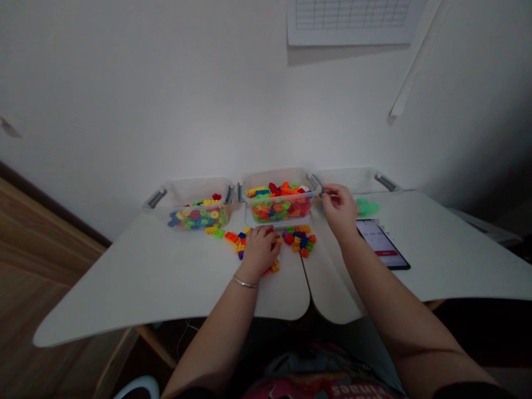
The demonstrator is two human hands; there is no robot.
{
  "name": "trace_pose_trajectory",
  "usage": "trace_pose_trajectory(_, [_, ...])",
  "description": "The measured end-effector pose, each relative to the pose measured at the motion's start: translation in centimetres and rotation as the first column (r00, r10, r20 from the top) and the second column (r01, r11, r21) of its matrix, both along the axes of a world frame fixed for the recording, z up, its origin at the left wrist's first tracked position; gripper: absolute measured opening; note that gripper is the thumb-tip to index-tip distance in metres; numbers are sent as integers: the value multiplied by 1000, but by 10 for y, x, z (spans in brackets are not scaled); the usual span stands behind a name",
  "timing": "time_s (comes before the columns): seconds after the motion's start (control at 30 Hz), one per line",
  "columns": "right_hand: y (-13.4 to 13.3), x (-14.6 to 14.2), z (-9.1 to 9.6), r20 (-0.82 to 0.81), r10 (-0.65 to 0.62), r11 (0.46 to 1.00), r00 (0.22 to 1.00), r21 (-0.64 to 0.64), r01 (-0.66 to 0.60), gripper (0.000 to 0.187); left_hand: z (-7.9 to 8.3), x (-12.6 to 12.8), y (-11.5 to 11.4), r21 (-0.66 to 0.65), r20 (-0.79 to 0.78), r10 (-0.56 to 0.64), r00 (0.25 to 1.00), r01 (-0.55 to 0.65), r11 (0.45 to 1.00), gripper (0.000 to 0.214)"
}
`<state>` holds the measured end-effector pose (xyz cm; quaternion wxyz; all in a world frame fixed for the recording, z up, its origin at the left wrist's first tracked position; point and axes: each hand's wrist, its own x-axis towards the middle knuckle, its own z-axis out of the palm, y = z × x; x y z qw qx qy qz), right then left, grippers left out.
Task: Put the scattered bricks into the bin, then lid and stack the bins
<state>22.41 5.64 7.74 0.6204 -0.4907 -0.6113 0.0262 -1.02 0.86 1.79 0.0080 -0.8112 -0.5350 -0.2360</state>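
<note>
Conveniently, plastic bricks (300, 241) lie under our palm-down left hand (260, 252) — grip unclear — while our half-curled right hand (339, 209), seemingly empty, nears the grey handle (313, 180) of a clear bin (266, 177).

White table (124, 277), two rounded lobes at the near edge, split by a centre seam. Three clear plastic bins with grey handles sit side by side along the far edge: left bin (187, 213) holds mixed bricks and rings, centre bin (280, 202) is full of bricks, right bin (349, 180) is partly hidden. Loose plastic bricks (300, 241) lie in front of the left and centre bins. Green piece (367, 206) near right bin. Smartphone (381, 244) lies face-up, right of centre.
</note>
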Motion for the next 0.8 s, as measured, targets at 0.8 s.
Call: trace_pose_trajectory(0.8, [-25, 21, -85, 505, -18, 935, 863, -297, 193, 23, 2, 4, 0, 4, -26, 8, 1000, -8, 1000, 22])
